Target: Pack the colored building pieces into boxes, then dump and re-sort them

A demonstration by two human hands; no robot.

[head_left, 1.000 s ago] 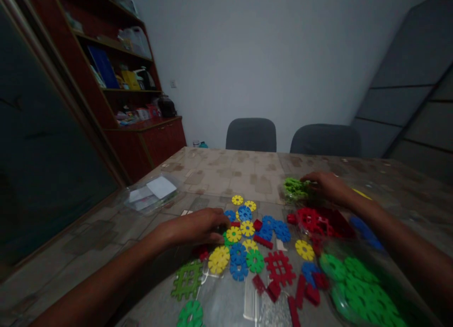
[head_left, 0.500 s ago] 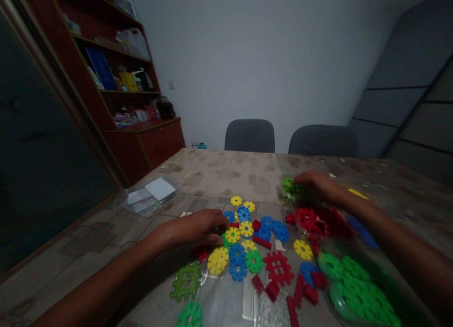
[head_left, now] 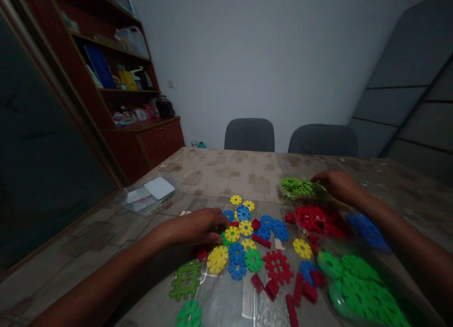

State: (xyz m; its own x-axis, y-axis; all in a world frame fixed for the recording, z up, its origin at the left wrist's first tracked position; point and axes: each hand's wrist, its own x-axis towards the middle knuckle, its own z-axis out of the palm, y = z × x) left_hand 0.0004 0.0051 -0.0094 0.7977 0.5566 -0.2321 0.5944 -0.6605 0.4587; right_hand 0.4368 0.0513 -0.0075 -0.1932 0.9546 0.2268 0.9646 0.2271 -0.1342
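Observation:
My left hand (head_left: 207, 224) rests at the left of a spread of plastic building pieces. Its thumb and fingers are apart, around the edge of a green disc beside a yellow notched disc (head_left: 232, 234); I see nothing gripped. My right hand (head_left: 334, 183) is at the right end of a clear tray of light green pieces (head_left: 300, 187). Its fingers are loosely bent, tips partly hidden, with nothing visible in them. Nearer me are a heap of red pieces (head_left: 318, 219), blue pieces (head_left: 366, 229) under my right forearm, and a clear box of green discs (head_left: 364, 289).
Yellow, blue and green discs, red blocks, a red square lattice piece (head_left: 278, 266) and an olive green one (head_left: 186, 280) lie across the patterned table (head_left: 226, 169). A clear tray with white papers (head_left: 160, 188) is at the left. Two grey chairs (head_left: 249, 134) stand behind.
My right hand has moved right, from over the light green pieces to their right end, uncovering more of them and of the blue pieces. My left hand has hardly moved.

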